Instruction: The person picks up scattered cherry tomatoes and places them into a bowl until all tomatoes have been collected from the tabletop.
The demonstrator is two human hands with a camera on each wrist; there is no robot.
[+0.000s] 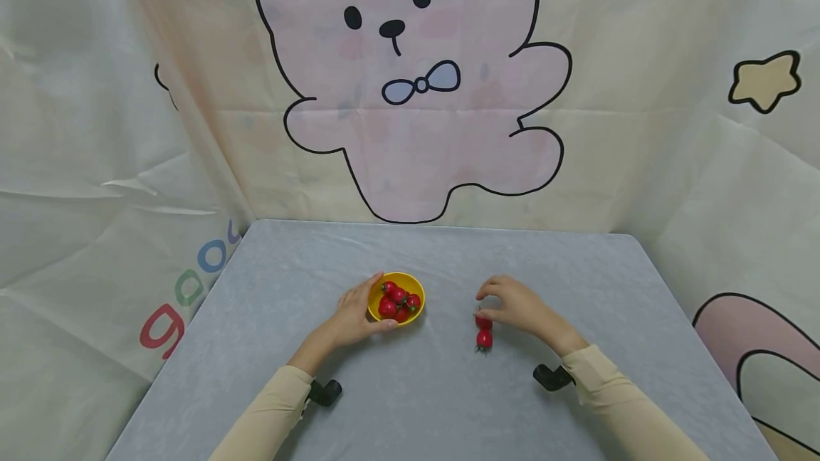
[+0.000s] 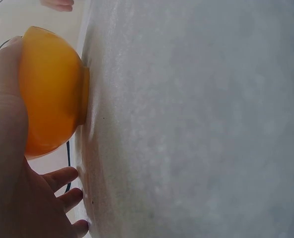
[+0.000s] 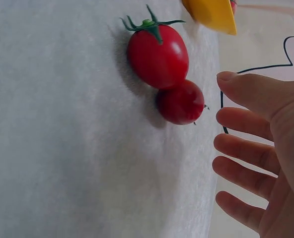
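Loose tomatoes: two small red cherry tomatoes [image 3: 168, 79] lie touching each other on the grey bench [image 1: 448, 390], just under and in front of the right fingers; the one nearer the wrist carries a green stem, while little shows at the tip of the other.

How they will likely handle: light, smooth-skinned and a little slippery, firm but easily bruised or split if squeezed; round, so apt to roll on the bench cover.

Where to take hold: best across the round belly of one tomato, thumb on one side and fingertip opposite, with a gentle pinch; the stem looks too frail to lift by.

Right hand [image 1: 522, 308]: arched over the two tomatoes. In the wrist view its fingers [image 3: 246, 121] are spread, gently bent and apart from the fruit, holding nothing; a gap shows between fingertips and the nearer tomato.

Bowl: a small yellow bowl [image 1: 413, 289] stands upright on the bench, well off from the right fingers, with several more red tomatoes inside.

Left hand [image 1: 352, 319]: cups the outer wall of the bowl, palm and thumb curved round it, steadying it on the bench; the lower fingers [image 2: 62, 181] rest curled near the bench surface beside the bowl's foot.

Bowl handling: probably light, stiff plastic with a smooth wall, liable to slide unless held.
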